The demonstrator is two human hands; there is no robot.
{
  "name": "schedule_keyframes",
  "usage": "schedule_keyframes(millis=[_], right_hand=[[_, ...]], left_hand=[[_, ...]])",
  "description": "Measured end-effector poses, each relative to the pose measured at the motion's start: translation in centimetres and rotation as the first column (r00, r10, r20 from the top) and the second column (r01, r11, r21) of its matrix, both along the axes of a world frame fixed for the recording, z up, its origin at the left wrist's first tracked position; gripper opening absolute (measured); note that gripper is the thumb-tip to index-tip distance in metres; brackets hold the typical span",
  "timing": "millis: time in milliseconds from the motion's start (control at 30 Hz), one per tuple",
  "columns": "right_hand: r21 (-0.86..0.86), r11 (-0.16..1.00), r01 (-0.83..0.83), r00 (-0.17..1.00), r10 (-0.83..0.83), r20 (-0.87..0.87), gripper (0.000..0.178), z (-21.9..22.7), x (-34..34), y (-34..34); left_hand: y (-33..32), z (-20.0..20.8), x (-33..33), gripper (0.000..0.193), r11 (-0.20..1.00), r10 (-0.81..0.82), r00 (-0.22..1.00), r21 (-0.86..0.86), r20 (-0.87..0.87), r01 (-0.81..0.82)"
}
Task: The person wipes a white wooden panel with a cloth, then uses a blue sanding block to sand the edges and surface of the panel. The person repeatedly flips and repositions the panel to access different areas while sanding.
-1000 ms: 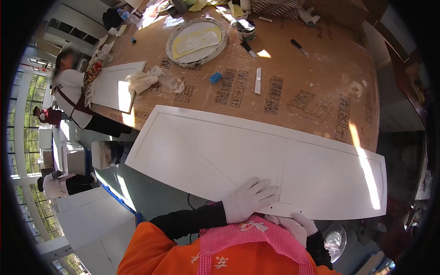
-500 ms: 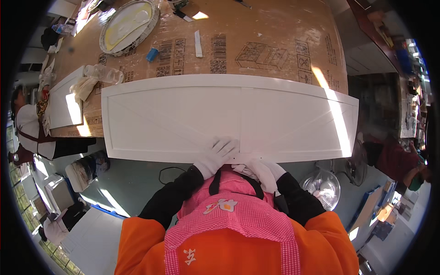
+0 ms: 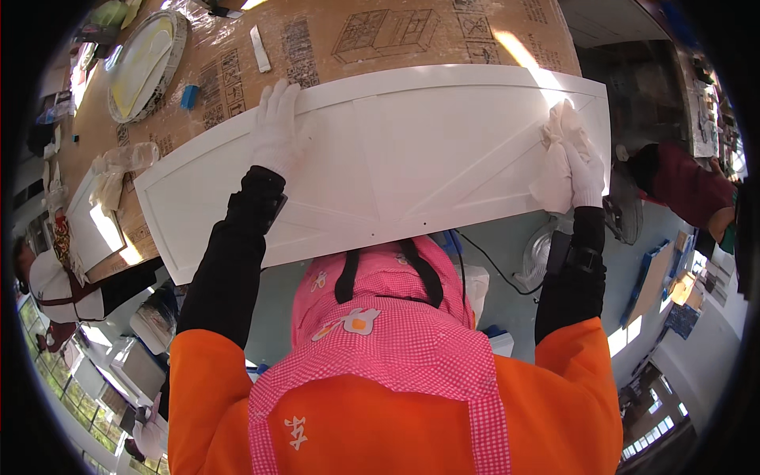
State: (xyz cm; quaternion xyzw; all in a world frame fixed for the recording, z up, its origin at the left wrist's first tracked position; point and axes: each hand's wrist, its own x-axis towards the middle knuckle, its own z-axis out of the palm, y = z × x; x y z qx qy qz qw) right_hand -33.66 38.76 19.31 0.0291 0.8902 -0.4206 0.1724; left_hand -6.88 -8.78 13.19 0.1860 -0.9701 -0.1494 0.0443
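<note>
A long white framed panel with slanted raised strips lies across the near side of the worktable. My left hand, in a white knit glove, lies over the panel's far edge, left of its middle, with fingers stretched out and nothing held. Toward the panel's right end my right hand, gloved too, is closed on a crumpled pale cloth. That cloth rests against the panel face and hangs down near its front edge. Parts of the right fingers are hidden by the cloth.
Cardboard covers the table. On it are a round tray of pale yellow material, a blue block, a white strip and a clear bottle. Another person works at left; one in dark red is at right.
My hands have spread from the panel's near middle edge, the left to the far edge, the right with the cloth to the right end. The panel now appears tilted in view.
</note>
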Motion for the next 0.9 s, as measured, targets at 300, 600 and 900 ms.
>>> schedule_keyframes(millis=[300,600,900], right_hand=[[0.398,0.715,-0.574,0.640,0.695,-0.326,0.026,-3.4,17.1,-12.8],[0.477,0.649,-0.593,0.542,0.759,-0.361,0.024,-3.8,11.2,-8.6],[0.863,0.490,0.123,0.932,0.240,-0.270,0.031,-8.3,-1.3,8.8]], left_hand=[[1.5,0.0,-3.7,0.101,0.989,-0.087,0.964,-0.092,0.250,0.113],[0.0,0.0,-2.9,0.100,0.989,-0.112,0.959,-0.068,0.262,0.134],[1.2,0.2,-4.2,0.104,0.992,-0.103,0.927,-0.036,0.362,0.125]])
